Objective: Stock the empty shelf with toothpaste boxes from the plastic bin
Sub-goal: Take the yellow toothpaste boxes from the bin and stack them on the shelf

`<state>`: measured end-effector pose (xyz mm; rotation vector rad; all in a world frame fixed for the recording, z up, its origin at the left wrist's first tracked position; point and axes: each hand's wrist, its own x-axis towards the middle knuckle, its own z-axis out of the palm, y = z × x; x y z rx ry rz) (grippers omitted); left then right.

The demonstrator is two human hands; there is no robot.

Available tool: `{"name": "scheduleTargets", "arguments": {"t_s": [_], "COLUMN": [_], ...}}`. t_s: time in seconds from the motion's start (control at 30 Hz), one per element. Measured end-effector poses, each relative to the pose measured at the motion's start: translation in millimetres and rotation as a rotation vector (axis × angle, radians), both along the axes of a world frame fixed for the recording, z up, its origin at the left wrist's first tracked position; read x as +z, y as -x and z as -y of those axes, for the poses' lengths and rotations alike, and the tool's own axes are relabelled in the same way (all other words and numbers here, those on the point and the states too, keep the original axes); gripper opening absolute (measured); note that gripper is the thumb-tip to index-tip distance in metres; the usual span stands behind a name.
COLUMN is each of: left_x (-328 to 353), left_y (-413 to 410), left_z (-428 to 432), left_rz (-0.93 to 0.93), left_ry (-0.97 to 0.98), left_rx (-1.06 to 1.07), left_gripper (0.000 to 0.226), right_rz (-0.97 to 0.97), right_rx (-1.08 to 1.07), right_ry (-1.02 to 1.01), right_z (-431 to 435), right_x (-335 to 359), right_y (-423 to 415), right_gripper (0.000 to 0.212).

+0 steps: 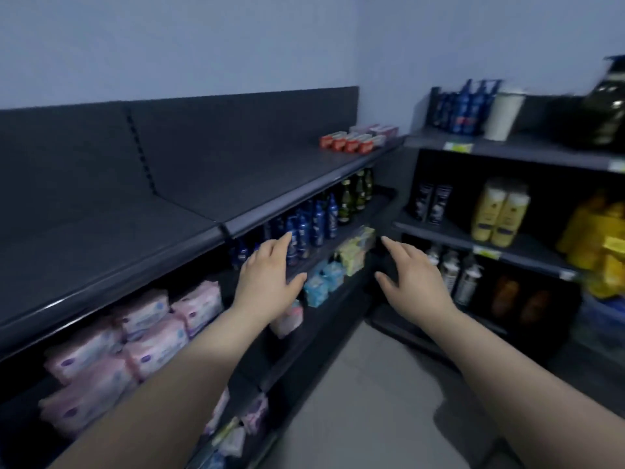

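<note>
The toothpaste boxes [351,142] lie in a short row at the far right end of the top shelf [209,184], red-ended ones in front and paler ones just behind them, against the dark back panel. The rest of that shelf's dark surface runs bare toward us.

Both our hands are out in front, below the shelf's front edge and well apart from the boxes. Our left hand [270,275] is spread with fingers straight and holds nothing; it hangs in front of the blue bottles [316,223] on the shelf beneath. Our right hand [409,275] is likewise spread and holds nothing, out over the aisle near the corner where the two shelf units meet.

Past the blue bottles stand dark green bottles [355,194]. Lower down sit light blue packs [321,282], yellow-green packs [355,252] and, nearer us, pink packs [135,333].

The unit on the right carries yellow bottles [500,214], a white tub [504,113] and more blue bottles on top. The grey floor [355,401] shows between our forearms.
</note>
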<state>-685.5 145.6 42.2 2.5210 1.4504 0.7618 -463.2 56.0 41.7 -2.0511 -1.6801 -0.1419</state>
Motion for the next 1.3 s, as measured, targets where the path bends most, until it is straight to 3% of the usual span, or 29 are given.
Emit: {"name": "scheduleTargets", "arguments": {"t_s": [0.43, 0.7, 0.93, 1.3], "left_x": [-2.3, -23.5, -49.3, -34.3], "left_y": [-285.0, -428.0, -532.2, -685.9], "left_z": [-45.1, -38.7, 12.7, 64.8], "left_rz": [0.006, -0.034, -0.105, -0.076], "left_ry": [0.100, 0.182, 0.261, 0.311], "left_rx": [-0.546, -0.844, -0.996, -1.058], "left_gripper": [0.073, 0.074, 0.075, 0.066], "right_rz": [-0.071, -0.171, -0.181, 0.006], "right_rx": [-0.578, -0.881, -1.106, -1.282], "right_ry": [-0.005, -0.054, -0.033, 0.107], "right_z": [61.5, 107.3, 174.1, 231.5], "right_x": [-12.6, -37.2, -52.1, -35.8], "right_y": [-215.8, -295.4, -359.3, -501.1], "right_gripper": [0.064, 0.064, 0.062, 0.043]}}
